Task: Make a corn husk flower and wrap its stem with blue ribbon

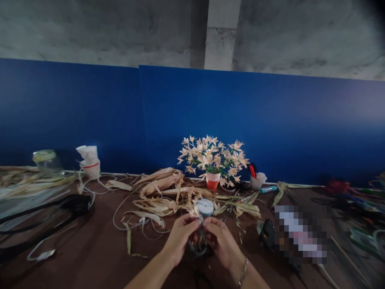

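Over the near edge of the dark brown table (pixel 90 249), the left hand (pixel 180 237) and right hand (pixel 221 240) pinch the stem of a small pale husk flower (pixel 195 211) between their fingertips, apparently mid-wrap, so further winding calls for steady tension; a round white tape roll (pixel 206 207) sits just beyond, with dried tan husk strips (pixel 161 186) and a red paper cup of pale flowers (pixel 212 180) farther back.

1. Dim room; soft light comes from above, brightest on the grey wall (pixel 120 32) and blue panel (pixel 255 116).
2. The bench (pixel 99 249) is murky, shadows faint.
3. Edges bend and smear; the top right corner goes black.
4. The small flower (pixel 194 211) in my left grip (pixel 179 237) looks soft; the flower pot (pixel 213 179) behind is sharper.
5. A pixelated block (pixel 300 235) sits at right.
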A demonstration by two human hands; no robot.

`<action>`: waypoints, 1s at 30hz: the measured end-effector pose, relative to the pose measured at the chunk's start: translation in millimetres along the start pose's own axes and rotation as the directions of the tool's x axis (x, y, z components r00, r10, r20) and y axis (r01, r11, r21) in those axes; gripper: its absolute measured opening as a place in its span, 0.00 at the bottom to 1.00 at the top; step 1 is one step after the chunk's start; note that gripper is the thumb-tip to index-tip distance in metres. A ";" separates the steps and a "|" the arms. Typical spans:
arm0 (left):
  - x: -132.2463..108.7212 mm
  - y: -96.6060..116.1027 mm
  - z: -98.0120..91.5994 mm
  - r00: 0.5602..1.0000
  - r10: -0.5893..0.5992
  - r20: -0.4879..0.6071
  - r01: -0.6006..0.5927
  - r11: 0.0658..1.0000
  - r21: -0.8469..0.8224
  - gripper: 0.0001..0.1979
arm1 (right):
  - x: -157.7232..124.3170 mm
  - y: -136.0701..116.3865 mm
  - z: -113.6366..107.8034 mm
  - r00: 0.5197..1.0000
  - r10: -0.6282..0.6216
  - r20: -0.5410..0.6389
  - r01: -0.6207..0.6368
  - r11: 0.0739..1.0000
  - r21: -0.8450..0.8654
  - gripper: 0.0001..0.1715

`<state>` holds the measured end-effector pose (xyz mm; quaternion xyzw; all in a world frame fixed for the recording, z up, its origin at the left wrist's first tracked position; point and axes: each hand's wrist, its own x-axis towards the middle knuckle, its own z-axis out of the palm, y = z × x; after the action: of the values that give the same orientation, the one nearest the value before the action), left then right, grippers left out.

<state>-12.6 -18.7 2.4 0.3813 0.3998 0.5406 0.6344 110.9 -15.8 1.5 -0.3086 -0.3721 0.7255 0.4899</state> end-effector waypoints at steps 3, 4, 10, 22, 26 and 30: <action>-1.3 0.9 1.1 0.999 -0.036 -0.031 0.036 0.999 -0.015 0.11 | 2.1 3.3 0.2 0.996 -0.087 0.000 0.087 0.991 -0.103 0.13; -1.6 1.2 1.5 0.998 -0.044 -0.040 0.043 0.999 -0.029 0.11 | 3.0 4.6 -0.1 0.994 -0.108 -0.007 0.106 0.984 -0.140 0.13; -3.0 3.3 3.0 1.000 -0.016 -0.012 0.015 0.996 -0.083 0.11 | 3.8 5.6 1.6 0.992 -0.123 -0.031 0.115 0.976 -0.185 0.16; -1.5 4.1 -1.7 0.999 -0.048 -0.022 0.047 0.998 -0.031 0.13 | 1.1 2.4 3.4 0.995 -0.098 -0.020 0.091 0.971 -0.222 0.16; -1.6 1.7 -0.2 0.999 -0.050 -0.021 0.049 0.998 -0.047 0.13 | 3.4 5.4 2.0 0.982 -0.178 -0.063 0.148 0.934 -0.324 0.15; -2.2 -2.2 2.5 0.998 -0.063 -0.006 0.062 0.995 -0.077 0.13 | 3.3 7.3 1.0 0.909 -0.409 -0.085 0.295 0.774 -0.560 0.11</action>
<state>-9.6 -21.2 1.5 0.3416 0.3933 0.5371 0.6635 105.5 -14.7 -4.4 -0.4291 -0.5591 0.4521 0.5467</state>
